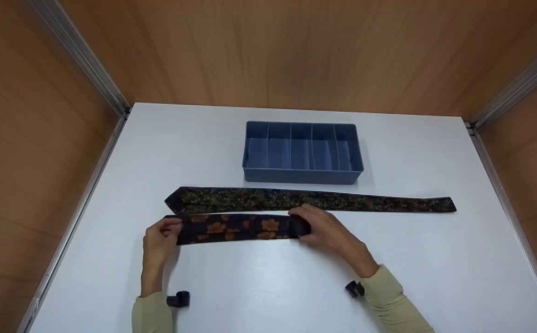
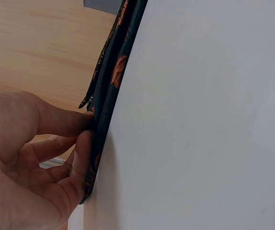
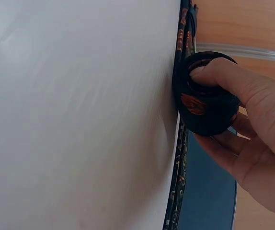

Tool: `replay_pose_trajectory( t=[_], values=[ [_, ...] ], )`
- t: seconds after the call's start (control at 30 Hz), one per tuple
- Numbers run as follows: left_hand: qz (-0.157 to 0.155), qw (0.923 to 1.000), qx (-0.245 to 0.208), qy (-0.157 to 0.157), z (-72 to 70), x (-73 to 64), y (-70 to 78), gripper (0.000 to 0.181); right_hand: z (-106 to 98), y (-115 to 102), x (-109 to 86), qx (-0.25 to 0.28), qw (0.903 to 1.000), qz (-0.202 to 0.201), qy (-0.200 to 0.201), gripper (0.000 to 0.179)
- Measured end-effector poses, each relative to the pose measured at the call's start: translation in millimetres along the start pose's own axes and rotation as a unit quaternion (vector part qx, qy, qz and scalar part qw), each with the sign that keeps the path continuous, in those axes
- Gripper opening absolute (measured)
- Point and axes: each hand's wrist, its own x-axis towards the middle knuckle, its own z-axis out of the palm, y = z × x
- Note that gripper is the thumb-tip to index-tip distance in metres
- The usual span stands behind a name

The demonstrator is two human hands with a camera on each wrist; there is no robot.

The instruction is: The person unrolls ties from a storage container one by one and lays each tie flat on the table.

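Note:
A dark necktie with orange flowers [image 1: 236, 227] lies across the white table, its right part wound into a roll [image 3: 207, 117]. My right hand [image 1: 328, 231] grips that roll, the thumb at its hollow centre and the other fingers around the far side. At the necktie's left end, my left hand [image 1: 159, 243] pinches the fabric between thumb and fingers, as the left wrist view shows up close. Just behind lies a second necktie [image 1: 249, 200], dark with a small greenish-gold pattern, stretched out flat with its pointed end at the left.
A blue box [image 1: 303, 176] with several narrow compartments stands behind the neckties. Wooden panels [image 1: 296, 55] enclose the table [image 1: 268, 286] at the back and both sides. Dark wrist-worn devices [image 1: 179, 299] show near both sleeves.

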Motion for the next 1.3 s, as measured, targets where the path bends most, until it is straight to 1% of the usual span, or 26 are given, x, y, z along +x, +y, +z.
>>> replay_pose_trajectory(
  t=[0.27,0.5,0.77,0.93,1.13,1.3],
  values=[
    [-0.005,1.0,-0.003,-0.002,-0.8,-0.6,0.4,0.017,-3,3,-6.3,-0.005,0.9999,0.007,0.006,0.063],
    [-0.002,1.0,-0.006,0.0,-0.2,-0.5,0.0,0.016,-7,7,-11.1,-0.003,0.9999,0.016,0.0,0.063],
    [0.011,0.9998,0.016,0.001,-0.3,1.4,0.1,0.016,-11,14,-18.3,-0.004,0.9999,-0.003,0.015,0.062],
    [0.013,0.9998,0.016,0.002,-0.6,1.2,1.1,0.016,-15,19,-22.8,-0.012,0.9997,-0.008,0.02,0.061],
    [0.005,0.9999,0.016,0.004,-0.9,0.3,0.7,0.016,-20,21,-26.9,-0.013,0.9998,0.01,0.01,0.061],
    [-0.003,0.9999,0.012,-0.005,-1.0,0.1,-0.6,0.018,-24,24,-31.4,-0.011,0.9997,0.022,0.001,0.061]
  ],
)
